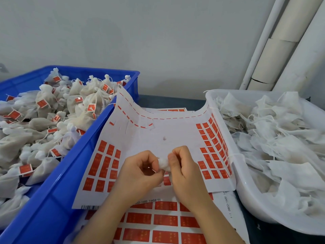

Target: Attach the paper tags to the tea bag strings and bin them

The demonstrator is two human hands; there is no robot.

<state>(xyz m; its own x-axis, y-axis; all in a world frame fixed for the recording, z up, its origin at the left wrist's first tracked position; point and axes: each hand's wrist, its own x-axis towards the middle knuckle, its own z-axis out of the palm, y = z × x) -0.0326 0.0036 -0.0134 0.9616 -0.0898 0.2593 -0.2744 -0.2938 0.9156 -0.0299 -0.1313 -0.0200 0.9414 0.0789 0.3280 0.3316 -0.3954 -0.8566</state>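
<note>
**Tagging 1 tea bag over the label sheet**

The step in hand looks like fixing a tag to a string; to do it well, the string end should be teased clear of the white cloth first, so the red label folds over string alone and not over fabric; the 2 halves of the label should meet squarely and be pressed flat, since a skewed fold would probably peel; working low over the sheet keeps the next label within reach.

The left hand [140, 173] has its fingers curled in, thumb and fingertips pinching the left side of the tea bag [163, 164]; the right hand [186, 175] is likewise curled, its thumb pressed on the bag's right side; neither hand is open. Only a small white wad shows between them; the string and any tag on it are hidden by the fingers.

Directly under and beyond the hands lies the curled label sheet [158, 136], with red tags [209, 155] left in blocks on either side of the hands; a fuller sheet [165, 220] lies beneath the wrists. Left of the hands stands the blue crate [58, 199] of tagged bags [58, 110]; right of them the white tub [255, 208] holds untagged bags [274, 138].
</note>
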